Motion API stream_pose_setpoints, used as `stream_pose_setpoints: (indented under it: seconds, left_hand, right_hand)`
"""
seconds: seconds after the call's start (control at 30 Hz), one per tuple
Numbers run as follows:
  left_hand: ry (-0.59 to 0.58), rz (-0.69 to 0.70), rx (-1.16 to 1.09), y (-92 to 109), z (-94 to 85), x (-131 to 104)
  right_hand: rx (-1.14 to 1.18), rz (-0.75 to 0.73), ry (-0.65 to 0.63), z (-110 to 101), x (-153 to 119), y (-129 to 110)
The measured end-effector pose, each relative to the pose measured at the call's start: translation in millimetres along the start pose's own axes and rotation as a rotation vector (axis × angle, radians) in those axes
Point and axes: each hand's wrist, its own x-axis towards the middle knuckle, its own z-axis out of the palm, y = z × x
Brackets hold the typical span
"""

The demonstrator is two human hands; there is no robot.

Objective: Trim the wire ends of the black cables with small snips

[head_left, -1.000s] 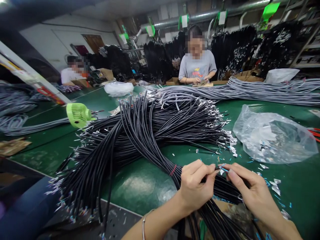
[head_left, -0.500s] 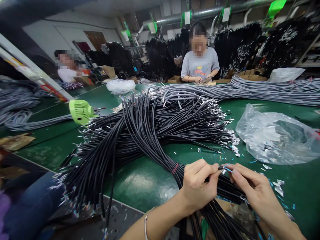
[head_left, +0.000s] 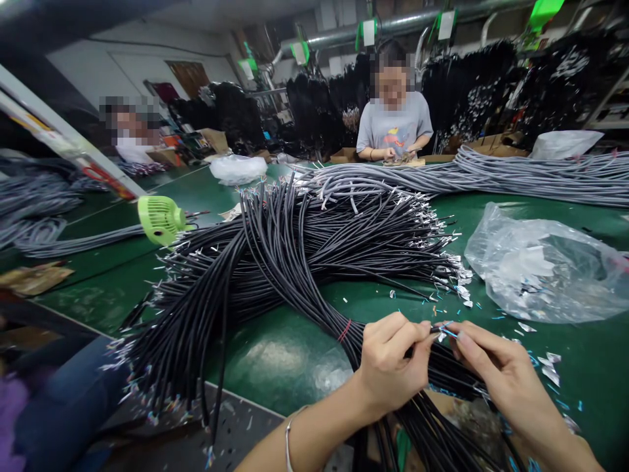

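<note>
My left hand (head_left: 393, 360) is closed around the end of a black cable, thumb and fingers pinched close to its tip. Blue and pale wires (head_left: 446, 331) come out of that tip, and my right hand (head_left: 491, 360) pinches them between thumb and forefinger. Under both hands runs a bundle of black cables (head_left: 314, 298), tied with a red band (head_left: 344, 330). More black cables (head_left: 339, 252) lie in a large pile behind it, their stripped ends showing white and coloured wires.
A clear plastic bag (head_left: 545, 269) lies at the right, near foil scraps (head_left: 549, 368) and blue wire bits. Grey cables (head_left: 521, 177) stretch along the back of the green table (head_left: 275, 354). A green fan (head_left: 160, 219) stands left; a co-worker (head_left: 393, 128) sits opposite.
Both my hands keep the same grip at nearly the same spot. The view has shifted very slightly.
</note>
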Motion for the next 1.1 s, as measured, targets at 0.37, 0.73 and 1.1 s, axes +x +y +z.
stream_pose_setpoints:
  seconds: [0.37, 0.73, 1.1]
  left_hand:
    - [0.005, 0.011, 0.011, -0.1, 0.1, 0.3]
    - [-0.040, 0.003, 0.047, 0.6, 1.1, -0.6]
    - [-0.210, -0.161, -0.065, -3.1, -2.7, 6.8]
  right_hand:
    - [0.029, -0.008, -0.005, 0.3, -1.3, 3.4]
    - [-0.046, -0.079, 0.098, 5.9, -3.5, 16.4]
    - [-0.194, -0.252, 0.182, 3.8, -6.0, 9.8]
